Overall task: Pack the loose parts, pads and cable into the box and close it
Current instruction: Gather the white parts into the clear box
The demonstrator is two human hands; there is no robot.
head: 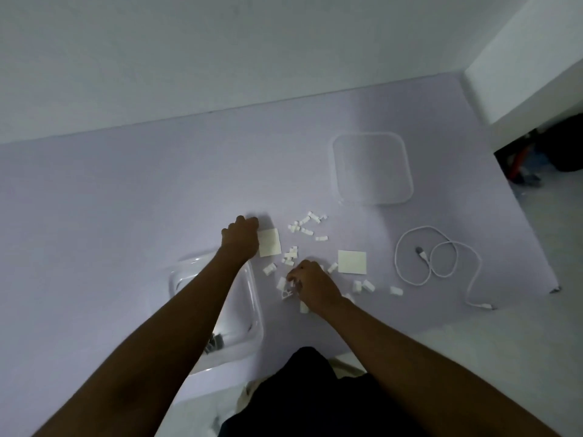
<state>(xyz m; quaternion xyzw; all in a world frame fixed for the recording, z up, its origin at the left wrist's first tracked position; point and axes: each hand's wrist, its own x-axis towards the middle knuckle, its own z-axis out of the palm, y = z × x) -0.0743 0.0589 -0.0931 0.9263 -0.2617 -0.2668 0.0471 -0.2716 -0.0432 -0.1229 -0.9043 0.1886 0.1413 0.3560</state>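
On lilac table (126,190), near left, we see clear box (252,298) open, our left forearm hiding most of it; dark bits inside, unclear. Left hand (241,236) fisted at left pad (269,246) edge; hold we cannot tell. Small white parts (291,257) scattered centre. Right hand (312,283) curled over parts, fingertips pinching some. Second pad (352,261) right. Clear lid (372,168) far right. White cable (438,263) looped, rightmost.
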